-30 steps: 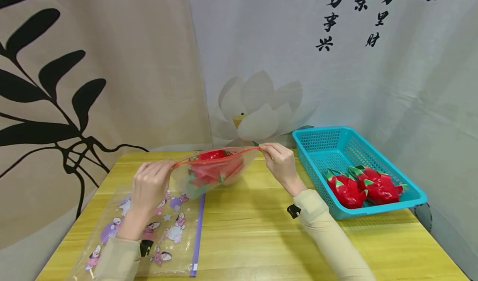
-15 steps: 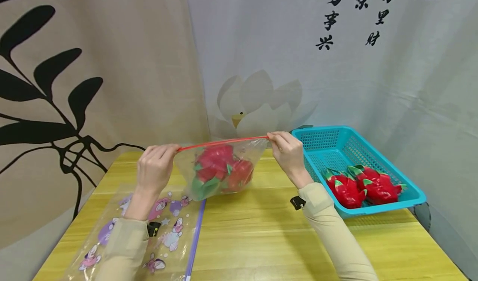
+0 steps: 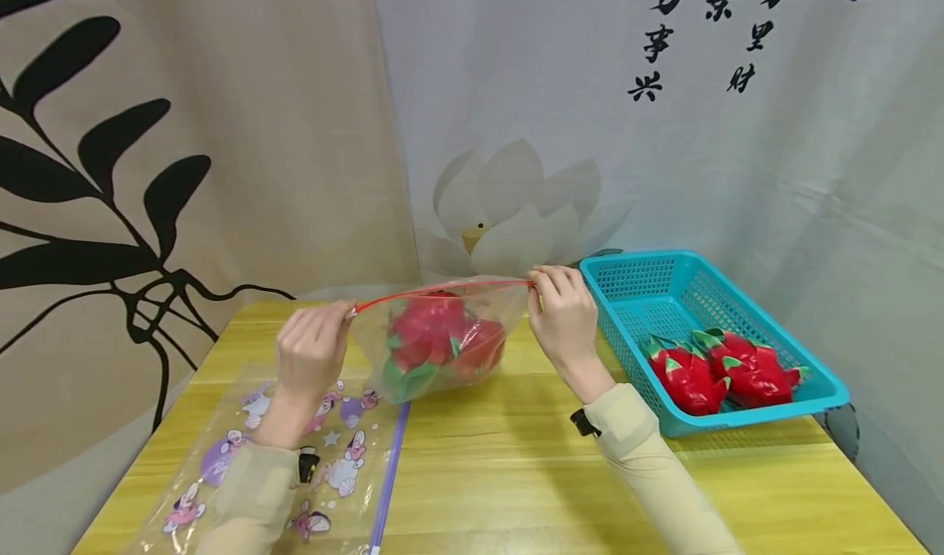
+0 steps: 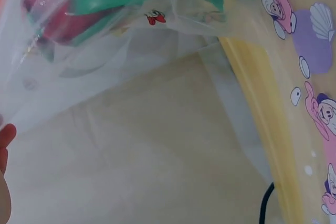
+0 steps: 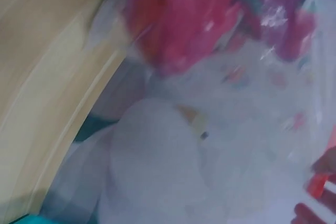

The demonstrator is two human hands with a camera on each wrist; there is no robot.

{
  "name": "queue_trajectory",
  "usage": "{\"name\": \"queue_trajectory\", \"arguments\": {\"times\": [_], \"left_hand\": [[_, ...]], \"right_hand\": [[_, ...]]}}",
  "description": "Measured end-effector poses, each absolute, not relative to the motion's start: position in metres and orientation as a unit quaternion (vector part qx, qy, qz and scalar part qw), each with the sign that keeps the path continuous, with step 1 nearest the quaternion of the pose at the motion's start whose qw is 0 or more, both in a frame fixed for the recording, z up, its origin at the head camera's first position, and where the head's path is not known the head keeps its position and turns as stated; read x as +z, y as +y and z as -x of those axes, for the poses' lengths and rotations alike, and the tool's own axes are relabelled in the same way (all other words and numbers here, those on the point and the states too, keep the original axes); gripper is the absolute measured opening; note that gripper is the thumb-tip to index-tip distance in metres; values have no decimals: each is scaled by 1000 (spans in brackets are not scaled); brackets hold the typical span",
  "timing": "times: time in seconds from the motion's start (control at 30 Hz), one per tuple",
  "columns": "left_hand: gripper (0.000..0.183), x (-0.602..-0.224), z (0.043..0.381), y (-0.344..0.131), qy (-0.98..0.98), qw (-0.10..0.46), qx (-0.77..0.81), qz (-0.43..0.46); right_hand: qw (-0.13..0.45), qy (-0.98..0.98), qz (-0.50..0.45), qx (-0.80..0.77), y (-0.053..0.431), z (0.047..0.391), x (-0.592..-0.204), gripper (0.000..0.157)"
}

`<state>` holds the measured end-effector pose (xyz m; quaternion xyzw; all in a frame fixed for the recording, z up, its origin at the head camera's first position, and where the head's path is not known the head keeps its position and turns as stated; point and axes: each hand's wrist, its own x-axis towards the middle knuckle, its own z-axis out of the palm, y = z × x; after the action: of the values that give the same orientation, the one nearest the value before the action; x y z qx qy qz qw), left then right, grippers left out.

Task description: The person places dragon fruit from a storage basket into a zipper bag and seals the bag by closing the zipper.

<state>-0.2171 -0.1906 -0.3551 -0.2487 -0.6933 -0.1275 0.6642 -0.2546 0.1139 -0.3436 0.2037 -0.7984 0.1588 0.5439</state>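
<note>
Head view: a clear bag [image 3: 374, 342] is held up by its corners over the table [image 3: 472, 473], its red zip strip [image 3: 401, 293] drawn nearly taut between two hands. At nine o'clock of it, one corner is gripped by the curled fingers of the left hand [image 3: 313, 346]; at three o'clock, the other end is pinched by the fingers and thumb of the right hand [image 3: 564, 313]. Inside, a red dragon fruit [image 3: 428, 329] is seen through the film, with another red fruit [image 3: 481, 348] at its four o'clock. Whether the bag's base is touched by the table cannot be told. Further out at three o'clock, two more dragon fruits [image 3: 686, 379] are held in a blue basket [image 3: 745, 420], a pairing shown whole only from the head; from the right wrist just a blue corner is caught, at seven o'clock. Between seven and eight o'clock of the clear bag, a cartoon-printed bag [image 3: 361, 489] is laid flat, its figures shown larger by the left wrist camera. Small red motifs [image 4: 155, 17] on the clear film, hard to make out from the head, are picked up by both wrist cameras. Black lettering [image 3: 656, 43] on the backdrop [image 3: 295, 170] is shown by the head camera alone.
</note>
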Motion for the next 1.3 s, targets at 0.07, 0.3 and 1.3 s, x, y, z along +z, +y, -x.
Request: {"name": "queue_trajectory", "arguments": {"times": [0.07, 0.3, 1.3], "left_hand": [[20, -355, 214, -189, -690, 666, -123, 254], [21, -361, 205, -187, -683, 667, -124, 271], [31, -374, 170, -176, -662, 664, -118, 327]], "right_hand": [[532, -808, -198, 154, 109, 248, -343, 13], [520, -816, -199, 158, 108, 237, -347, 9], [555, -737, -384, 31, -4, 145, -342, 26]]}}
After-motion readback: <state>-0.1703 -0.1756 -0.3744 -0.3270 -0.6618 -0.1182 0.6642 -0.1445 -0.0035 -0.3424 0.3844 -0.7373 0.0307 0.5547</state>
